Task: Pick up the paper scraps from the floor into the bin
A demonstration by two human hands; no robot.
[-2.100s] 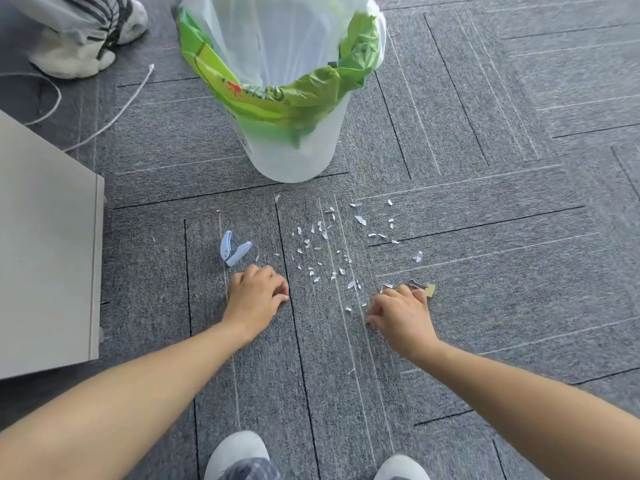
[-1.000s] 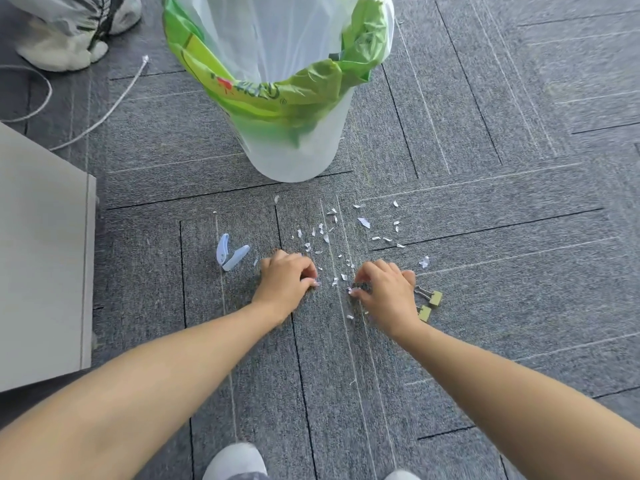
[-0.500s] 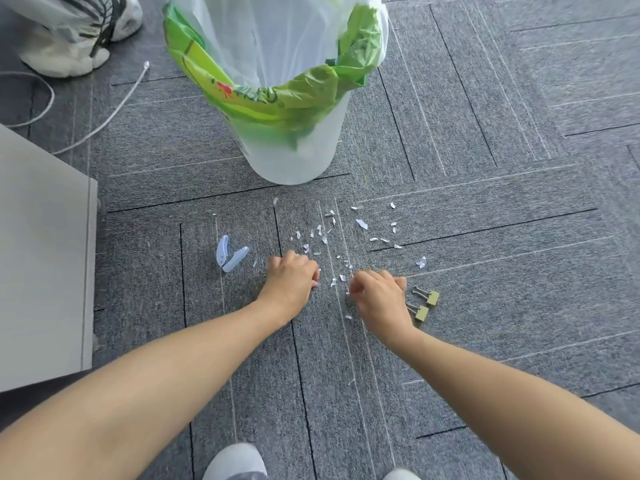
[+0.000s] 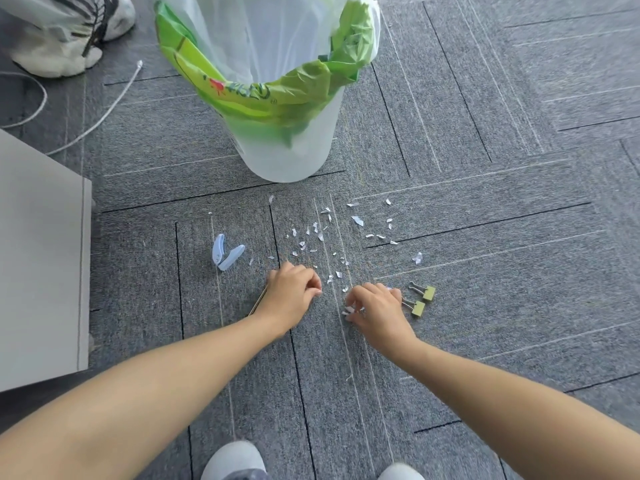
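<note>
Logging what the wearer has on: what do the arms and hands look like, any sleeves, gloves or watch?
The left arm and right arm are bare to the frame edge, no sleeves. The left hand and right hand have no gloves; neither wrist has a watch or band.

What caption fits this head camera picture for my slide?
Left hand and right hand reach among paper scraps on grey carpet before a lined bin.

head-worn view, facing down, near carpet (image 4: 485, 271)

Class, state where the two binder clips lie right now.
In the head view, the binder clips lie on the carpet just right of the right hand.
</note>
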